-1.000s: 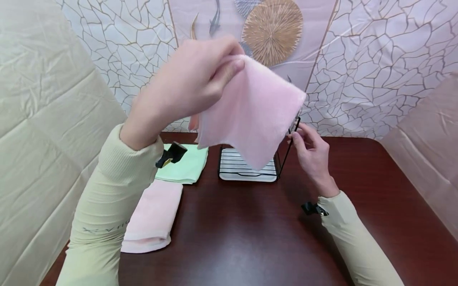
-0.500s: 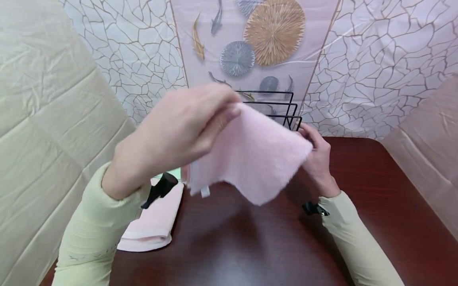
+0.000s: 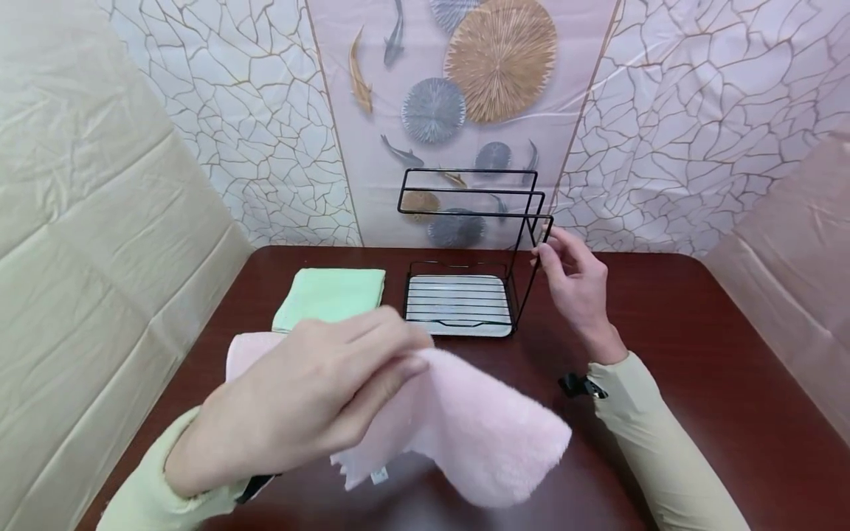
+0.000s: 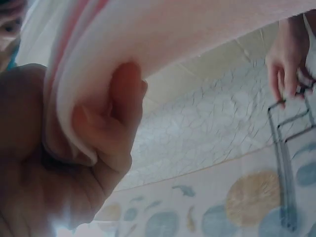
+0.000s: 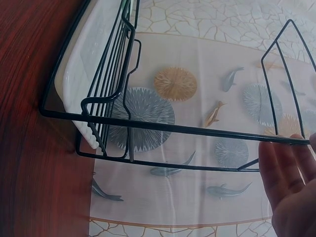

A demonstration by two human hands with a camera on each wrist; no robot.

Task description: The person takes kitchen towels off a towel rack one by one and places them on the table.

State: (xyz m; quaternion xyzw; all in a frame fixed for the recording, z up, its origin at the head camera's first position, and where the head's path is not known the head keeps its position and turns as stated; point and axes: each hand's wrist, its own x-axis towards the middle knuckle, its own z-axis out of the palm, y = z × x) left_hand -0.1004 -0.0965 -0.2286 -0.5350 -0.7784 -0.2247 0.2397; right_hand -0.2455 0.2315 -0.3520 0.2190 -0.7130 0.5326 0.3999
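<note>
My left hand (image 3: pixel 305 394) pinches the edge of a pink towel (image 3: pixel 494 435), which hangs over the front of the table with a small white tag (image 3: pixel 379 476) at its lower edge. In the left wrist view the fingers curl round the towel's folded layers (image 4: pixel 173 37). My right hand (image 3: pixel 581 284) holds the right upright of a black wire rack (image 3: pixel 474 170) by thumb and fingertips. The rack has stepped bars above and a slatted base over a white tray (image 3: pixel 491 332). Part of the right hand (image 5: pixel 291 185) lies outside the right wrist view.
A folded green towel (image 3: pixel 335 291) lies left of the rack. In front of it is another pink towel (image 3: pixel 249 350), mostly hidden behind my left hand. The dark wooden table (image 3: pixel 671 332) ends at a patterned backdrop (image 3: pixel 265 133).
My left hand has brought the pink towel down from in front of the rack towards the near side of the table, uncovering the rack's bars. The right hand stays on the rack.
</note>
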